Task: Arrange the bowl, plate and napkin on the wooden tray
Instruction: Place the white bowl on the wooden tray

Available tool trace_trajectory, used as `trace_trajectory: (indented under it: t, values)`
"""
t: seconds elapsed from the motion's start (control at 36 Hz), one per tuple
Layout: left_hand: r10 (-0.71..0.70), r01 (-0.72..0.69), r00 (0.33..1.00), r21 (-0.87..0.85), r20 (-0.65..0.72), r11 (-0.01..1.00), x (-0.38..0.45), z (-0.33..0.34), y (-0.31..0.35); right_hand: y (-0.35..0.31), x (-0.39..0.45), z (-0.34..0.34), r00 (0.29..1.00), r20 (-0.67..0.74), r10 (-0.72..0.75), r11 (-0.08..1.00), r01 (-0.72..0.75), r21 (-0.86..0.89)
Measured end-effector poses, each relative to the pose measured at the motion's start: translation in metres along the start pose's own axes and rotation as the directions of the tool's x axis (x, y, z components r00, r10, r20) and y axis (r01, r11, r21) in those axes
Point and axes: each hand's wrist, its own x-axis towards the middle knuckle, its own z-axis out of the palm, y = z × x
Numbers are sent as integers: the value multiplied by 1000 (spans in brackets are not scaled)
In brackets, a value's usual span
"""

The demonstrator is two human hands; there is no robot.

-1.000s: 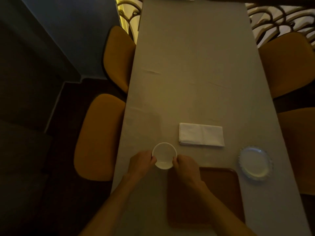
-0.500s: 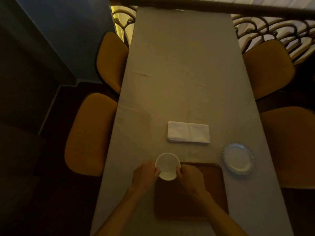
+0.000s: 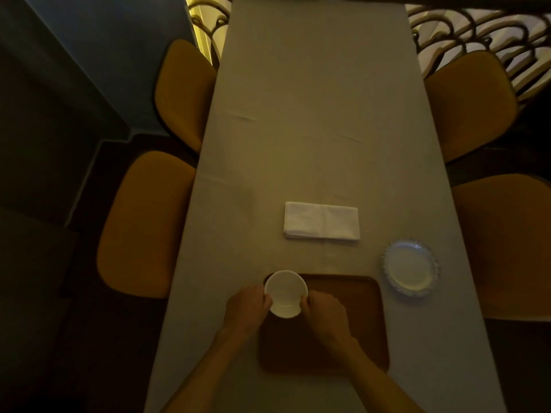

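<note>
While both hands gripped it, the bowl sat over the far left corner of the tray, small, round, plain white and empty. The left hand curled its fingers round the bowl's left rim, and the right hand pinched the right rim; whether the bowl rested on the tray or hung just above it could not be told. The tray's right half lay bare brown wood. A folded white napkin lay on the table beyond the tray, apart from it. The plate, white with a scalloped rim, sat just beside the tray's far right corner, near the table's right edge.
</note>
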Motion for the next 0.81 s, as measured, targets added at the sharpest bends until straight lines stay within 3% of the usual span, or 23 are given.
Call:
trace_trajectory:
  t: [0.81]
  values:
    - [-52,62,994,-111,93,992,13,-8,-13,-11,15,-2,998,54,-27,997,30,-66]
